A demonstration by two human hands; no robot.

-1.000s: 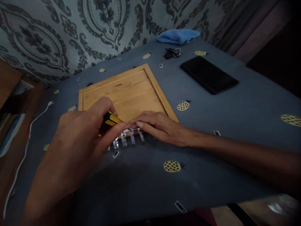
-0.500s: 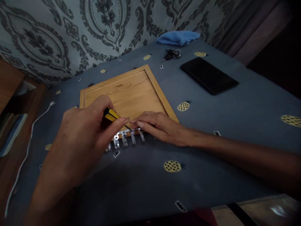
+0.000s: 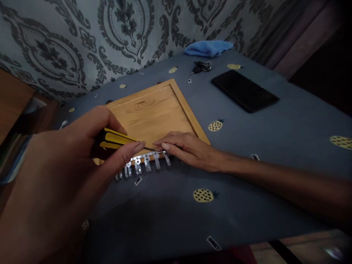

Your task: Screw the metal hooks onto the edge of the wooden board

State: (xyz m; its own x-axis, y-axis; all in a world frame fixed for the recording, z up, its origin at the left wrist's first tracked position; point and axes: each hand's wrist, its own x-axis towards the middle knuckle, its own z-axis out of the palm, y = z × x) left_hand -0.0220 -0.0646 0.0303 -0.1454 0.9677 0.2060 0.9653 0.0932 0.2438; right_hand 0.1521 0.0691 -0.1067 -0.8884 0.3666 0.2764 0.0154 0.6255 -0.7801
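Right at the near edge of the wooden board (image 3: 154,113), the screwdriver (image 3: 118,138) was gripped by the left hand (image 3: 60,165), its yellow-and-black handle clamped between thumb and fingers! The shaft was aimed at the silver hook strip (image 3: 156,157), set along the board's near edge with its hooks jutting past the wood; whether metal was met by the tip could not be told. And there, over the board's near right part, the right hand (image 3: 189,150) was laid, fingers together; whether anything was pinched under them could not be told. Right of the board, a black phone (image 3: 244,90) was placed; past its far right corner, keys (image 3: 199,67) were seen, and farther beyond, a bunched blue cloth (image 3: 209,48).
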